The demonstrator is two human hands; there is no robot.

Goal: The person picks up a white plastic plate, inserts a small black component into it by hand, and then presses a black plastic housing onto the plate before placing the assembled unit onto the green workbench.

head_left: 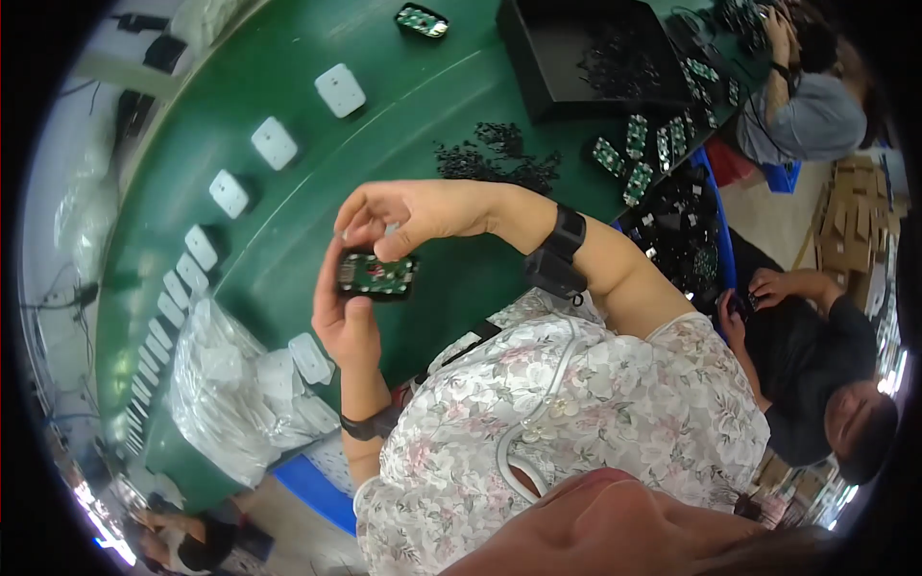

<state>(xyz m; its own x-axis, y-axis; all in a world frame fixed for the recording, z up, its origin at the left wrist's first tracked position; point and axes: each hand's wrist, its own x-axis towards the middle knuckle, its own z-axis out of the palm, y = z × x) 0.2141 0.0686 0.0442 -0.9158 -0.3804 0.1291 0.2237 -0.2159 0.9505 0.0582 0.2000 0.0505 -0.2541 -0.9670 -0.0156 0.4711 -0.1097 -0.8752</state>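
My left hand point(338, 312) is closed around a small black case with a green circuit board point(379, 276) in it, the thumb below and the fingers along its left side. My right hand point(408, 213) reaches over from above with bent fingers. Its thumb tip presses on the upper edge of the board, and its fingertips come close to those of my left hand. A small pale spot shows between the right fingers; what it is I cannot make out. Beyond the right hand, a heap of small black parts point(499, 158) lies on the green table.
White rectangular plates point(275, 144) stand in a curved row on the green table point(317, 197). Another cased board point(421, 20) lies at the far edge. A black tray point(557, 67), loose circuit boards point(636, 136) and a clear plastic bag point(226, 394) surround me. Co-workers sit at the right.
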